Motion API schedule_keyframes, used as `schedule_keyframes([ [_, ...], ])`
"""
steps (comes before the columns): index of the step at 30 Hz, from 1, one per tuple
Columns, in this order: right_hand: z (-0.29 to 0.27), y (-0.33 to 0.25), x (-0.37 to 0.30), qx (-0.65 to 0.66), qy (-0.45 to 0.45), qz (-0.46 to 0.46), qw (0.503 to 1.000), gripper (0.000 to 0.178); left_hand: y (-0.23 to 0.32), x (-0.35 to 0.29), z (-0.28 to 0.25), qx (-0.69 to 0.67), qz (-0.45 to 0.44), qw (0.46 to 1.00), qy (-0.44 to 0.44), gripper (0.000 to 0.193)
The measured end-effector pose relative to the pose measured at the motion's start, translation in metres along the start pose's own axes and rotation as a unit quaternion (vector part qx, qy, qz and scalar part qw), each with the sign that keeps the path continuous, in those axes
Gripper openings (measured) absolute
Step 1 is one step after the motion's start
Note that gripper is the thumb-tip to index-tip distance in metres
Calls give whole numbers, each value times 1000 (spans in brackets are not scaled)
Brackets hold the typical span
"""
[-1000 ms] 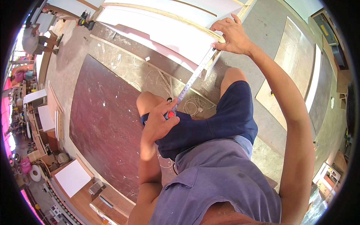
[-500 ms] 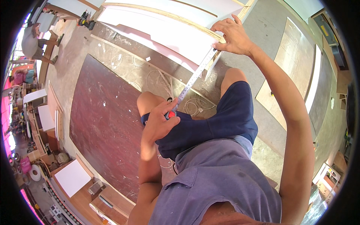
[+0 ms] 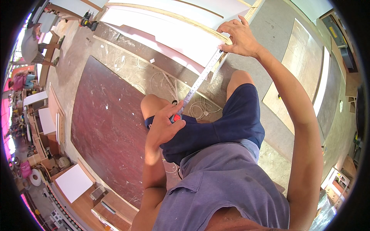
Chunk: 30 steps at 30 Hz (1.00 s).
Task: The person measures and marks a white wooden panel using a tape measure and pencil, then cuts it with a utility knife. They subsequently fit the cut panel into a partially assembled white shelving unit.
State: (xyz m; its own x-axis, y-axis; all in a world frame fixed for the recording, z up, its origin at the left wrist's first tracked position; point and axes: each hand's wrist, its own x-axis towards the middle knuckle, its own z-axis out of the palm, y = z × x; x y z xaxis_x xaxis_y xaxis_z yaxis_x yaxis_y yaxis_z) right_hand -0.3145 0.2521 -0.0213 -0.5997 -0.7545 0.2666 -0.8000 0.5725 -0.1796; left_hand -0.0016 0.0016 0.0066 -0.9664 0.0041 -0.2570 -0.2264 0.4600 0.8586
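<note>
While the white panel point(image 3: 181, 34) lies on the floor ahead, the tape blade point(image 3: 200, 79) spans from its near edge to the knee. Right hand point(image 3: 239, 37) pins the blade's tip there; left hand point(image 3: 163, 129) grips the tape case point(image 3: 176, 117).

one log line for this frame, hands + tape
left hand: grips tape measure case | right hand: pins tape blade end on white board edge | blade taut
</note>
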Motion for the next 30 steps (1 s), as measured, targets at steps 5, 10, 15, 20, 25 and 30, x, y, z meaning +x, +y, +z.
schedule_keyframes([
  [5,0,0,0,3,-1,-1,1000,53,-2,-1,1,-9,2,1000,4,61],
  [10,-4,0,-2,10,-2,-18,1000,54,-8,-1,0,13,2,1000,-2,61],
  [15,-13,2,0,119,-44,44,991,60,-17,-9,-9,-118,20,993,1,68],
  [20,-12,-9,9,88,-22,98,991,83,-21,9,-8,-418,66,906,-16,78],
  [25,-9,-18,8,32,-50,125,990,90,-10,54,14,-459,133,865,-155,69],
  [30,-7,-25,4,25,-12,139,990,70,22,87,49,-554,139,757,-318,70],
])
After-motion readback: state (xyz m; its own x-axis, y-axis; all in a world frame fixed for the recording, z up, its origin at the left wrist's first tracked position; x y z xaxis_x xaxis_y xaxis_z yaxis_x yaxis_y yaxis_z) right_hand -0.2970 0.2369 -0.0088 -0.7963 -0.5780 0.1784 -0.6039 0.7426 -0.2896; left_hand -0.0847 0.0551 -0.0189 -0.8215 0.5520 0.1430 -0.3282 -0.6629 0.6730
